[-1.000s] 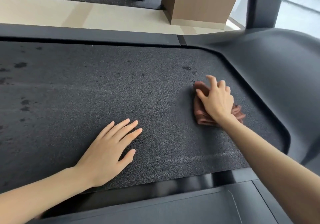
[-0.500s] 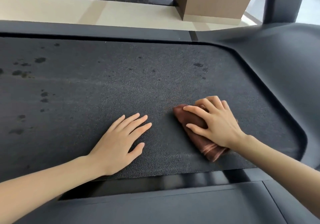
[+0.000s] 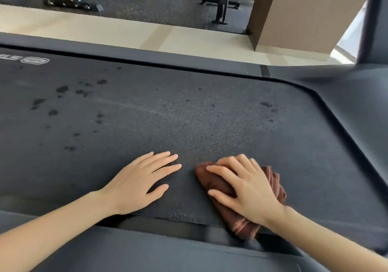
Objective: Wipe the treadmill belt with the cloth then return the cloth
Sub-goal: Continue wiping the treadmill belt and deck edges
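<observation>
At the near edge of the treadmill belt (image 3: 189,114), the brown cloth (image 3: 239,223) is pressed down under the right hand (image 3: 245,187). It is bunched into a thick wad, and its lower end hangs just over the belt's edge toward the dark gap in front. The wiping is judged to be under way but not finished. The patch around the hands looks even and dry, while dark wet-looking spots (image 3: 63,89) are scattered across the far left part of the belt. A few more marks (image 3: 265,104) are seen near the far right corner, well apart from the cloth. These are left to be wiped, and the return of the cloth is not yet begun; where it is to be put back cannot be told from this view. The right hand is laid palm-down on the cloth with fingers spread and nearly straight, thumb out to the side, so the cloth is held by pressure, not pinched or wrapped. The left hand (image 3: 138,183) is set flat on the bare belt just beside the cloth, fingers straight, nothing held, apparently as a brace
</observation>
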`<action>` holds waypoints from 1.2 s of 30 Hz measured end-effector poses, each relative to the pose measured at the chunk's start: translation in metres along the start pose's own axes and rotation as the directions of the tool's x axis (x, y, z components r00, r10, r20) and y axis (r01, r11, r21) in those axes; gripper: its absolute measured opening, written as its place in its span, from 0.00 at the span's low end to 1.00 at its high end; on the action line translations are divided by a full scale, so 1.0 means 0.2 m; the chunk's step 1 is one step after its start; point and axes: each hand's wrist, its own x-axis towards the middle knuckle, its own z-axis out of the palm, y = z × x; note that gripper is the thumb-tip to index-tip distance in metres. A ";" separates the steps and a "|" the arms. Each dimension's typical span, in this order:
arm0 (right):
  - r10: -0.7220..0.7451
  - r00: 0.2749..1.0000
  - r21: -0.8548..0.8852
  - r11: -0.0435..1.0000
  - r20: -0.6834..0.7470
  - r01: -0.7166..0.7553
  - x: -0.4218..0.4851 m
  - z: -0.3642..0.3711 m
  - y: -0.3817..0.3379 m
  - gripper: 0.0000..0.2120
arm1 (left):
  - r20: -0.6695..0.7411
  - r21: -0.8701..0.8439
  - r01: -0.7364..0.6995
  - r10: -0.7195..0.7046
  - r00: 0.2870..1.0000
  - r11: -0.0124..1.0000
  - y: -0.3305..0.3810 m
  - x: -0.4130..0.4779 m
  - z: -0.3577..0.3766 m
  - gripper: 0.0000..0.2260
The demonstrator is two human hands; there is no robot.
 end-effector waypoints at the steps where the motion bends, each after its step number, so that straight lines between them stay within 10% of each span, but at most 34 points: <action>1: -0.089 0.996 0.021 0.996 0.026 0.089 -0.03 0.00 -0.03 0.24 | 0.005 -0.007 0.023 -0.023 1.000 1.000 -0.01 -0.02 -0.01 0.23; 8: -0.320 0.948 0.047 0.947 0.009 0.319 -0.03 0.02 0.13 0.21 | 0.067 -0.016 0.016 -0.015 0.998 1.000 0.00 -0.02 -0.01 0.25; 12: 0.149 0.989 -0.097 0.984 -0.017 -0.150 0.21 0.08 0.33 0.23 | 0.039 -0.016 0.025 -0.024 0.999 1.000 0.00 -0.02 -0.02 0.25; 16: 0.554 0.832 -0.135 0.822 -0.037 -0.554 0.43 0.14 0.37 0.23 | 0.009 -0.057 0.038 -0.038 0.999 0.998 0.00 -0.02 -0.01 0.25; 24: -0.024 0.999 -0.030 0.999 -0.040 0.022 0.26 0.13 0.01 0.20 | -0.033 -0.055 0.031 -0.033 0.999 0.998 -0.03 -0.02 0.02 0.27; 27: 0.219 0.975 -0.152 0.963 -0.043 -0.223 0.27 0.08 0.27 0.20 | -0.029 -0.078 0.023 -0.025 0.999 0.997 -0.03 -0.03 0.02 0.28; 32: 0.780 0.615 -0.182 0.591 -0.121 -0.786 0.24 0.05 0.55 0.24 | -0.023 -0.064 0.029 -0.031 0.999 0.998 -0.03 -0.02 0.03 0.28; 36: 0.634 0.764 -0.248 0.725 -0.123 -0.642 0.18 0.09 0.29 0.28 | -0.048 -0.014 0.006 -0.007 0.999 1.000 -0.02 -0.02 0.02 0.26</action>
